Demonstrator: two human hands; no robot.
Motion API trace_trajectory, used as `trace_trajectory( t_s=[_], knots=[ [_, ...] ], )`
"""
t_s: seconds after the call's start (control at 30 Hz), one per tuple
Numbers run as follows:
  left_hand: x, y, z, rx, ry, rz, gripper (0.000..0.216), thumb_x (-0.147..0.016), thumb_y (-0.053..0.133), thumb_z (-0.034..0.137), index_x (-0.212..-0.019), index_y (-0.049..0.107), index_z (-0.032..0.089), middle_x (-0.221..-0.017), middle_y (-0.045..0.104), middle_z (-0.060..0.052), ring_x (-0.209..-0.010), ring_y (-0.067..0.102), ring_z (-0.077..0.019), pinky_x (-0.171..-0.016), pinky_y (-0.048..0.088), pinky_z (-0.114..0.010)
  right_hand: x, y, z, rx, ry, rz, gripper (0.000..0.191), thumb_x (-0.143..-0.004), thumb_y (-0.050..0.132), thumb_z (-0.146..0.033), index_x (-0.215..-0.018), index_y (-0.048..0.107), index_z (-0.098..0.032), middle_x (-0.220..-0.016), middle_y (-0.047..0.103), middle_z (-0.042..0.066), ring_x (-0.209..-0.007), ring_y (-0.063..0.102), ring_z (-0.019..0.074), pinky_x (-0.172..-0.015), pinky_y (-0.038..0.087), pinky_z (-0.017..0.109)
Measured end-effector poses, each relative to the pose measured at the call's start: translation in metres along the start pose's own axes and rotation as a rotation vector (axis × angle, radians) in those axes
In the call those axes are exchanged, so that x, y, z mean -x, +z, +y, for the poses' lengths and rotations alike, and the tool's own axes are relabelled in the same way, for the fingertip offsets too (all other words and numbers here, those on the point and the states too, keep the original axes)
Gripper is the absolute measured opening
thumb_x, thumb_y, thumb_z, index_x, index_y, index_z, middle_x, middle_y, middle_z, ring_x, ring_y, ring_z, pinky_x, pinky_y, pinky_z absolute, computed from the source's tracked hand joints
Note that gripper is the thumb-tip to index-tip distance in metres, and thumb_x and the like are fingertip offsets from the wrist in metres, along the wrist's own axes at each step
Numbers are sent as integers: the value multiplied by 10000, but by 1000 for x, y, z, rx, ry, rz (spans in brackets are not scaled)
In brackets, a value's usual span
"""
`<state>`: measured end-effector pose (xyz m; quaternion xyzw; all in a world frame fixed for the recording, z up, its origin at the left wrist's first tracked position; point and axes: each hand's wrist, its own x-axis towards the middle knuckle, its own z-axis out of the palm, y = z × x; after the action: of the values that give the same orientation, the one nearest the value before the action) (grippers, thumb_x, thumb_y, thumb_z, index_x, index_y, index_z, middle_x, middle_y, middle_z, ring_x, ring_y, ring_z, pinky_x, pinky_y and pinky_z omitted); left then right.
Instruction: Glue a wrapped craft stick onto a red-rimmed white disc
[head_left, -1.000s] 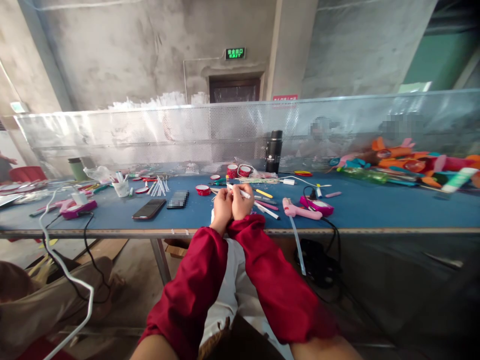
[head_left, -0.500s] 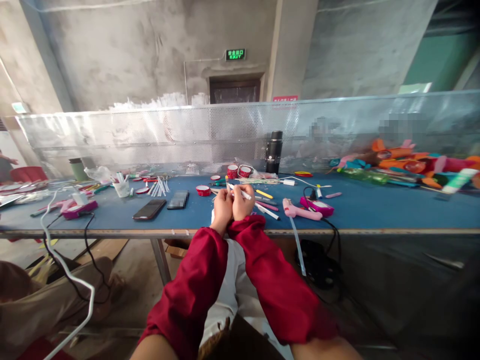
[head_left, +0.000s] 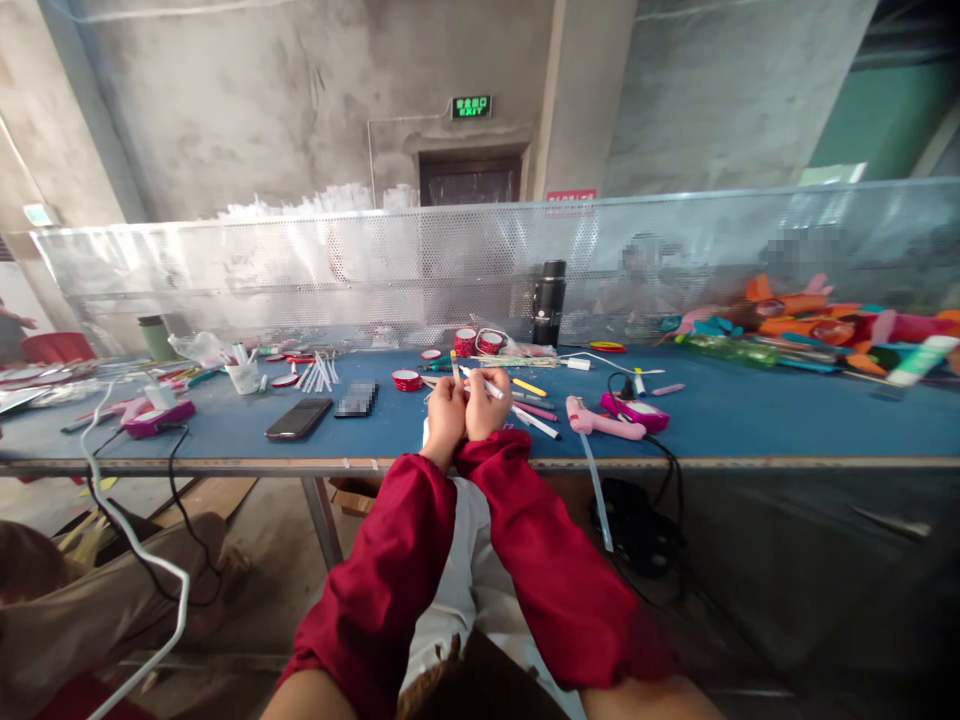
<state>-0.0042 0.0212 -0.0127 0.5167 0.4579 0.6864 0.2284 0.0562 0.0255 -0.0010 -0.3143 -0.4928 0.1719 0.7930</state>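
Note:
Close together above the front of the blue table [head_left: 390, 430] are my two hands. My left hand [head_left: 445, 415] is closed around a thin pale stick with a yellowish tip [head_left: 454, 366], which points up and away from me. A white marker pen [head_left: 492, 389] lies slanted in the closed fingers of my right hand [head_left: 484, 412], its narrow end towards the stick. Whether the pen touches the stick is too small to tell. Just right of my hands lie a yellow pen [head_left: 529, 387] and another white marker [head_left: 537, 423] among several pens.
A pink glue gun [head_left: 604, 422] rests at the right, its glue stick hanging over the edge. Red tape rolls [head_left: 407, 381], a phone [head_left: 298, 419] and a cup of pens [head_left: 242, 376] lie left. A black flask [head_left: 550, 305] stands behind, before a perforated metal screen [head_left: 300, 270].

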Motion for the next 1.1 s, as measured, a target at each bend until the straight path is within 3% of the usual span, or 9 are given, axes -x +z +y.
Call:
trace_trajectory(
  t_s=[1.1],
  knots=[
    [0,-1,2,-32,10,15,129,-955,567,191,-841,624,209,-851,691,-24,-781,605,-164,-737,465,-255,0,0,-6,-34,61,15,199,-865,627,-431,-792,602,-248,-751,670,-7,-718,628,196,-685,511,321]
  ],
)
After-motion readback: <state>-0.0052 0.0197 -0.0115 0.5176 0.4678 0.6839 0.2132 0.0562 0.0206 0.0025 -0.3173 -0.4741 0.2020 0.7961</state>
